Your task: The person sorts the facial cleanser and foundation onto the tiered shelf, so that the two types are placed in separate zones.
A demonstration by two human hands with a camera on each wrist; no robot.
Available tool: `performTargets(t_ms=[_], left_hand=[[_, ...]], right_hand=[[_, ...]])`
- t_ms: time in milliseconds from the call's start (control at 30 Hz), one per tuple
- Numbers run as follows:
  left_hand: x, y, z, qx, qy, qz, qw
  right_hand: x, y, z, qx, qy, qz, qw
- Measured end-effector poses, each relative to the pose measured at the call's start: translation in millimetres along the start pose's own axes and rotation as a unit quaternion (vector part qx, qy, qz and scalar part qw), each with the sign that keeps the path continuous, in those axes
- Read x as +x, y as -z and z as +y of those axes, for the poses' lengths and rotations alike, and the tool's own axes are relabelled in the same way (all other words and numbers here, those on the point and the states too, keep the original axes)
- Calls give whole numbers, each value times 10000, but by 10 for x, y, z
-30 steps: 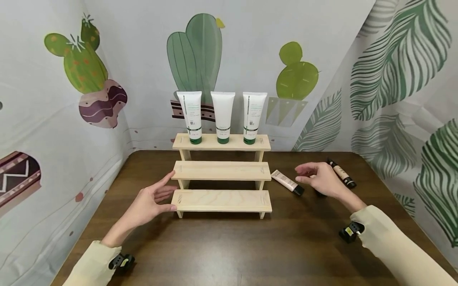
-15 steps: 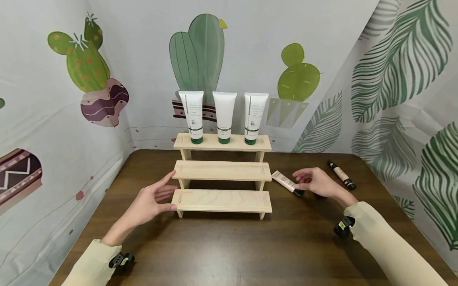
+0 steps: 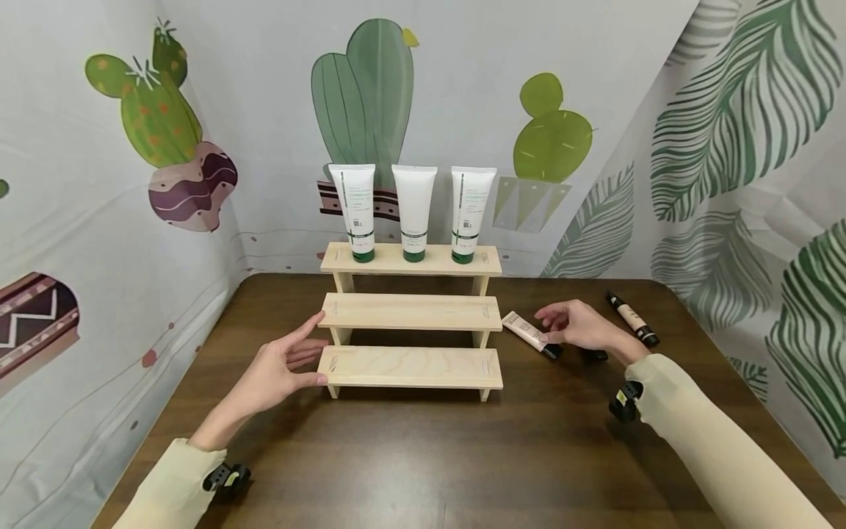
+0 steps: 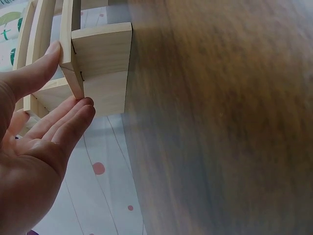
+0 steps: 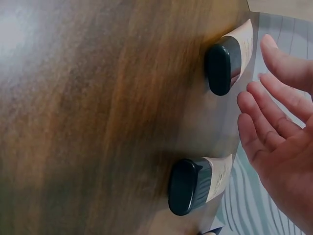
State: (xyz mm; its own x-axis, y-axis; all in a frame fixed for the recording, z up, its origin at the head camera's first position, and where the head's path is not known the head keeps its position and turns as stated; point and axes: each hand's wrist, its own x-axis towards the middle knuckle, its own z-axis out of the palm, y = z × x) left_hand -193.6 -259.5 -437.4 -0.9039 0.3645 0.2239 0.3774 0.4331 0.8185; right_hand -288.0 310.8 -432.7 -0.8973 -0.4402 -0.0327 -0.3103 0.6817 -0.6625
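My left hand (image 3: 277,371) touches the left end of a three-tier wooden display stand (image 3: 410,366), its fingers spread along the tiers. In the left wrist view the thumb and fairly straight fingertips meet the edges of the stand (image 4: 102,68). My right hand (image 3: 578,325) hovers over a beige BB cream tube (image 3: 523,329) with a black cap, lying right of the stand. The right wrist view shows loosely bent fingers with nothing between them, apart from this cream tube (image 5: 243,41). A second beige tube (image 5: 217,176) lies beside it, mostly hidden under the right hand in the head view.
Three white tubes with green caps, among them the middle one (image 3: 414,213), stand upright on the top tier. A third beige and black tube (image 3: 632,319) lies at the far right. The brown table (image 3: 423,455) meets a patterned cloth (image 3: 271,132) behind.
My right hand has moved left and closer to the nearest beige tube. The left hand stays at the stand, and the tubes have not moved.
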Motion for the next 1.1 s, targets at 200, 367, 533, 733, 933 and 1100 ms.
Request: performTargets(t_ms=[200, 367, 533, 733, 933, 1100], left_hand=[[6, 4, -10, 11, 17, 4, 10000], [4, 9, -13, -7, 20, 19, 10000], [5, 7, -3, -16, 17, -4, 10000], [1, 5, 6, 5, 58, -10, 10000], [6, 5, 4, 17, 68, 14, 10000], [-4, -1, 16, 55, 84, 13, 9999]], right_hand=[[33, 2, -19, -135, -17, -85, 9999], [69, -10, -14, -170, 43, -94, 9998], [87, -28, 9, -199, -30, -151, 9997], [101, -49, 28, -261, -29, -182, 9995], [104, -75, 46, -64, -5, -241, 9997], [66, -68, 30, -63, -41, -322, 9995]])
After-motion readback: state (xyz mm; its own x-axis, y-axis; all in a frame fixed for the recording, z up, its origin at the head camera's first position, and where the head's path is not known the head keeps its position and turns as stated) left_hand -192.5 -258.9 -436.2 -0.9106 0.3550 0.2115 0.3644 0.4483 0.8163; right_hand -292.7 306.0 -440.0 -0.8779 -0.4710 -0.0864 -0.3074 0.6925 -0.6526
